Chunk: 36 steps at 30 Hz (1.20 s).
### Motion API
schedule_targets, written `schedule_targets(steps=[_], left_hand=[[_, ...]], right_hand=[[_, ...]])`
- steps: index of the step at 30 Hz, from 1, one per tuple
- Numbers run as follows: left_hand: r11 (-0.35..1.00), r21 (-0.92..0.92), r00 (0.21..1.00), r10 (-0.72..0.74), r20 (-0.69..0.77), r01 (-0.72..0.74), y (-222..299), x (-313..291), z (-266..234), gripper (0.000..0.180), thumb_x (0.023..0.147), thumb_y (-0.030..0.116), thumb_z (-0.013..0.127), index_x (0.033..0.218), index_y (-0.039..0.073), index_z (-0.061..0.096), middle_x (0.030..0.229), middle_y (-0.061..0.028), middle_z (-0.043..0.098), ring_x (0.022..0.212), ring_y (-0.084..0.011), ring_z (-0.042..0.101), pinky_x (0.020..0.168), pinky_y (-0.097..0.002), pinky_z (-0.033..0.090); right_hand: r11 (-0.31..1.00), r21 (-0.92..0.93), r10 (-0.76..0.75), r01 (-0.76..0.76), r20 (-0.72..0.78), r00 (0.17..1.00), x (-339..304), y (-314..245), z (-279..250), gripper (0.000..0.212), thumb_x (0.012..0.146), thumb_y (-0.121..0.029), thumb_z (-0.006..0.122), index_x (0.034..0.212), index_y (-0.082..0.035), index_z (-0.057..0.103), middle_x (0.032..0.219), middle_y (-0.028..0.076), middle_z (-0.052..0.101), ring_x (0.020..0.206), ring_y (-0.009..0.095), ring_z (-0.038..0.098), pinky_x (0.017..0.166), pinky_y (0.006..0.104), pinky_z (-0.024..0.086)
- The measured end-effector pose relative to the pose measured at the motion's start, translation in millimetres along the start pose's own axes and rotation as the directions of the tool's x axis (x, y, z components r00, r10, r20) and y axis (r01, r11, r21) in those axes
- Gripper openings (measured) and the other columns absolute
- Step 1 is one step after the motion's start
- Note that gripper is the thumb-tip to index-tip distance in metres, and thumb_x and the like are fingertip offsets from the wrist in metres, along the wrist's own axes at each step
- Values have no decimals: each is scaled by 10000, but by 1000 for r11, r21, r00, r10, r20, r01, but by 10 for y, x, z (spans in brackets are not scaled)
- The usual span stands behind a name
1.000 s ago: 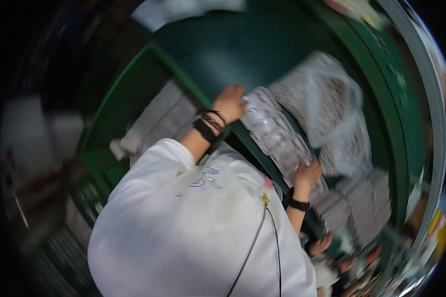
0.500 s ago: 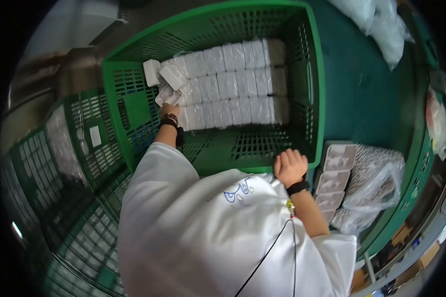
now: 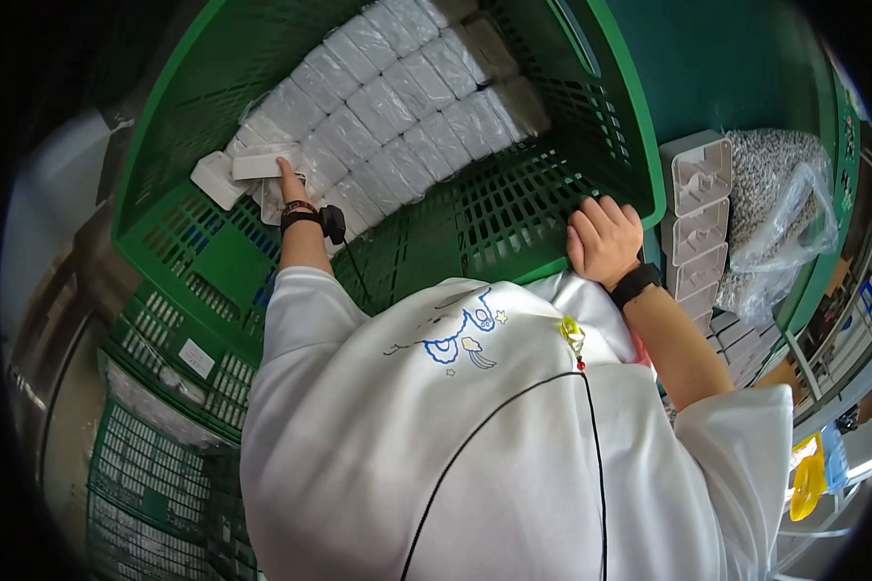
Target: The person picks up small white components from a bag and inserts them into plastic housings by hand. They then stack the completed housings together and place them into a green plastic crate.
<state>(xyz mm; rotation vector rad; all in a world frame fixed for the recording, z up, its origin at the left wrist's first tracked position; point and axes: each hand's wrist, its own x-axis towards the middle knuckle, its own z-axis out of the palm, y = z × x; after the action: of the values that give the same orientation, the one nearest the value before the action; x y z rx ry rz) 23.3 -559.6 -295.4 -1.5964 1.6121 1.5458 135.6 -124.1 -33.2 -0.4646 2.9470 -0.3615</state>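
Note:
A large green plastic crate (image 3: 639, 155) stands in front of me, tilted in view. Rows of white blocks in clear wrap (image 3: 378, 116) line its bottom. At the left end of the rows lie several loose white plastic casings (image 3: 221, 180). My left hand (image 3: 293, 184) reaches in among them, thumb against one white casing (image 3: 262, 163); its other fingers are mostly hidden. My right hand (image 3: 606, 237) is curled over the near right rim of the crate, fingers bent.
Right of the crate, a row of open whitish plastic casings (image 3: 700, 179) sits on a green surface beside a clear bag of small grey parts (image 3: 780, 203). More green crates (image 3: 155, 474) stand at lower left. A yellow object (image 3: 806, 484) shows at lower right.
The view has turned and shifted, so the crate now appears slanted and closer. My left hand stays among the loose casings, and my right hand stays on the rim.

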Motion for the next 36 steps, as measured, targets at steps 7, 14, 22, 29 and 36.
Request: schedule_targets(steps=[7,14,22,29,36], left_hand=[[993,1,992,118,40,-118,-104,29,-45,514,781,390,622,1167,106,435,1102,-84,475,1030,-225,462,854,-453,403],[936,129,939,307,153,-327,-245,-458,388,363,827,263,591,1106,57,483,1052,-81,486,928,-223,492,770,-454,460],[240,510,440,840,318,-826,117,-2319,646,255,761,149,651,1002,106,579,992,-141,420,891,-259,487,738,-364,447],[-321,281,-138,844,519,-905,352,-4247,1265,175,746,98,649,911,89,589,925,-131,409,866,-290,472,794,-339,383],[-423,-10,-311,651,693,-906,147,-4923,1902,145,758,95,638,892,99,580,944,-127,388,865,-303,464,800,-330,373]], right_hand=[[995,84,-43,48,-67,997,10,25,20,110,630,-186,556,665,-109,487,717,33,458,644,193,460,536,306,326],[993,95,-48,66,-175,983,-58,80,78,123,628,-201,567,662,-117,484,713,23,454,655,176,468,544,298,337],[975,169,-86,146,-317,945,-121,94,142,121,662,-206,570,650,-119,486,693,20,446,654,171,474,554,301,353],[753,658,181,4,-212,960,-210,325,-84,197,816,-280,527,849,-85,540,760,35,528,743,195,532,640,340,425],[-338,939,595,70,155,788,-579,973,-1210,473,913,-380,373,1248,-47,337,1042,85,505,884,166,547,753,287,449]])
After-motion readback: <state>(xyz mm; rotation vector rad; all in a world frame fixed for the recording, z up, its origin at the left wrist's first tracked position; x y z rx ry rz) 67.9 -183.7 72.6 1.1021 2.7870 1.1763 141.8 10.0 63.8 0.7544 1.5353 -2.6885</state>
